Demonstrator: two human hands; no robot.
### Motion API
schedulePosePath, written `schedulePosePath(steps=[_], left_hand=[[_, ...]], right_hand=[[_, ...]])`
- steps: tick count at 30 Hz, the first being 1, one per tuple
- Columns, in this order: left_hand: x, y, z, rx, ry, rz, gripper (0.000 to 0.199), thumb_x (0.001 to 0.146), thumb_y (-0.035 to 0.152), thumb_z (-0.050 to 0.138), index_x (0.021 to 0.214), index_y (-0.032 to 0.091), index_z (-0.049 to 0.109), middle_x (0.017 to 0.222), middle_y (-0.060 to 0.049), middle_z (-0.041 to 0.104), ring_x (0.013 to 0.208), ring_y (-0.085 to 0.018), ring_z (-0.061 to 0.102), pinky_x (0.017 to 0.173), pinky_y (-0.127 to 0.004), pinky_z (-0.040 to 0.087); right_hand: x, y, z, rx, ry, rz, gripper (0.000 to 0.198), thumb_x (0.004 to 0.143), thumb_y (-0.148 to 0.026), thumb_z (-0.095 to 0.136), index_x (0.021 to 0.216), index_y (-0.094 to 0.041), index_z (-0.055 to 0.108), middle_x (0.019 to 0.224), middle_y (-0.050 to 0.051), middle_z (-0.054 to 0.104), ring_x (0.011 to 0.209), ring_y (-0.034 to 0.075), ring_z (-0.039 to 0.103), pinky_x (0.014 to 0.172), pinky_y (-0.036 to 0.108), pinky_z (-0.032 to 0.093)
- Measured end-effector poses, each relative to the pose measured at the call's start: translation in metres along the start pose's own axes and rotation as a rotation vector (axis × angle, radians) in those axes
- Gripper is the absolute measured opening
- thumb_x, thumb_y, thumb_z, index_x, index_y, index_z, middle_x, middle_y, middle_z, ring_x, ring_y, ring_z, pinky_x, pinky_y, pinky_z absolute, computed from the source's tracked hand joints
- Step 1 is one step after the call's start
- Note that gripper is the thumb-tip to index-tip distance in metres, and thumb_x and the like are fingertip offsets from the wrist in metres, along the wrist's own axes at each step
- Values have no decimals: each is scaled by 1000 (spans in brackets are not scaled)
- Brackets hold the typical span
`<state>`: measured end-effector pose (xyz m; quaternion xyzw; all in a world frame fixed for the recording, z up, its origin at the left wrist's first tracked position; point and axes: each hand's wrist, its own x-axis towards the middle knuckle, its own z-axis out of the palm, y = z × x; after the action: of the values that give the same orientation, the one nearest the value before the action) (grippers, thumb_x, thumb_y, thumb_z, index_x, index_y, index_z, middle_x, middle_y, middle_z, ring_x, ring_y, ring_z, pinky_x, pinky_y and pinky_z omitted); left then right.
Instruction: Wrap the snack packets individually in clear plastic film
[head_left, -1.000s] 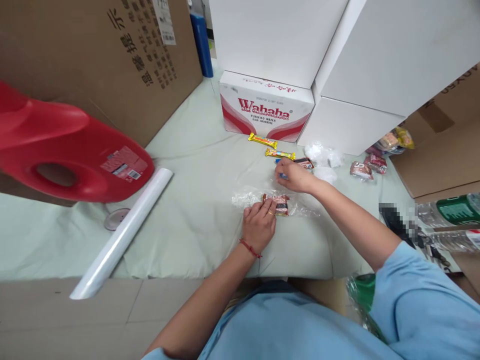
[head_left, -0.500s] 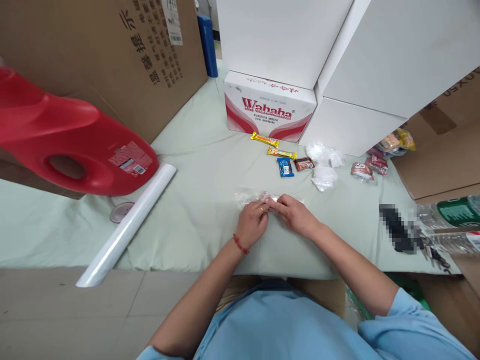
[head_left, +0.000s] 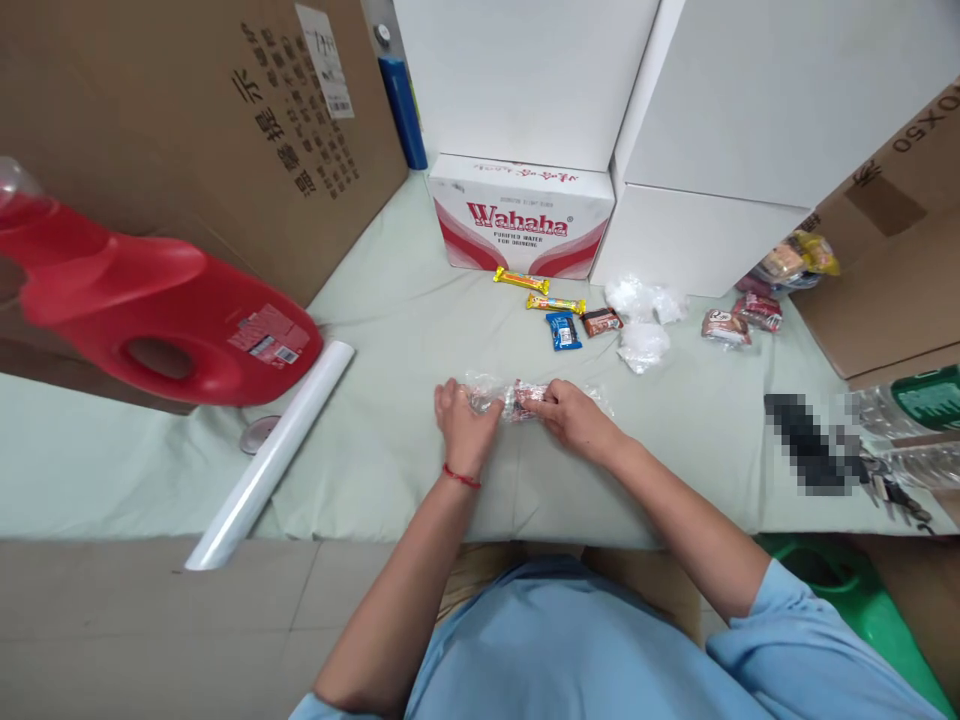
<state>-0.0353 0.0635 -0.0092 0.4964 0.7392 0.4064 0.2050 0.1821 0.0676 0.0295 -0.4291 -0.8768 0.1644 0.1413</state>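
Observation:
A small red-and-white snack packet (head_left: pixel 523 398) lies on the cloth in front of me, with clear plastic film (head_left: pixel 487 386) around it and stretching out on both sides. My left hand (head_left: pixel 465 425), with a red string bracelet at the wrist, has its fingers curled on the film's left part. The fingers of my right hand (head_left: pixel 577 420) are closed on the right side of the packet, covering part of it. Beyond my hands lie two yellow snack bars (head_left: pixel 521 280), a blue packet (head_left: pixel 563 331), a brown packet (head_left: pixel 602 321) and clumps of clear film (head_left: pixel 643 345).
A white roll (head_left: pixel 270 455) lies left beside a red jug (head_left: pixel 172 330). White boxes and a Wahaha carton (head_left: pixel 525 220) stand at the back. More snack packets (head_left: pixel 726 327), plastic bottles (head_left: pixel 919 405) and keys (head_left: pixel 892 500) are on the right.
My left hand has moved left, away from my right hand, and its fingers now spread along the film. More of the red packet shows between the hands. The view has shifted slightly.

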Motion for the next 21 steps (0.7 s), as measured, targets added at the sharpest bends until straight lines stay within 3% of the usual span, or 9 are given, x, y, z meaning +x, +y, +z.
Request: schedulePosePath(steps=[3,6,10,15,17,21], left_hand=[[-9,21,4,-148,-41,-1,21,77,36,70,90,22,60,121,-11,66,111,-27,65,104,-45,52],[-22,47,5,-297,-180,-7,11,81,28,63,89,22,60,93,-2,69,85,-19,66,84,-35,57],[-33,69,9,-379,-352,104,21,89,27,55,107,22,66,105,-4,76,97,-21,70,90,-36,57],[-37,65,12,-174,-386,475,39,106,31,35,111,23,73,128,-7,75,128,-23,64,119,-47,42],[-44,60,14,-8,-373,565,36,106,35,40,121,22,71,139,-8,70,135,-24,60,120,-50,40],[-63,49,19,302,-335,731,43,99,26,53,141,20,61,154,-9,58,144,-26,52,122,-49,37]], right_hand=[[2,0,1,15,-5,-2,32,103,-22,49,122,-26,75,94,6,56,89,21,48,79,30,41],[2,0,2,3,-9,-9,31,103,-19,49,117,-24,76,96,7,57,90,21,48,80,30,43],[-1,-2,0,53,3,-44,31,103,-19,46,113,-21,76,104,11,62,98,24,51,86,36,48],[-19,5,-12,267,54,-227,42,99,-14,45,133,-24,68,132,11,64,124,26,55,105,43,49],[-28,14,-13,320,156,-137,43,99,-14,43,131,-25,68,125,10,68,119,24,59,103,41,51],[-40,32,-1,124,480,375,37,97,-33,57,129,-18,69,122,17,63,117,32,56,106,51,48]])
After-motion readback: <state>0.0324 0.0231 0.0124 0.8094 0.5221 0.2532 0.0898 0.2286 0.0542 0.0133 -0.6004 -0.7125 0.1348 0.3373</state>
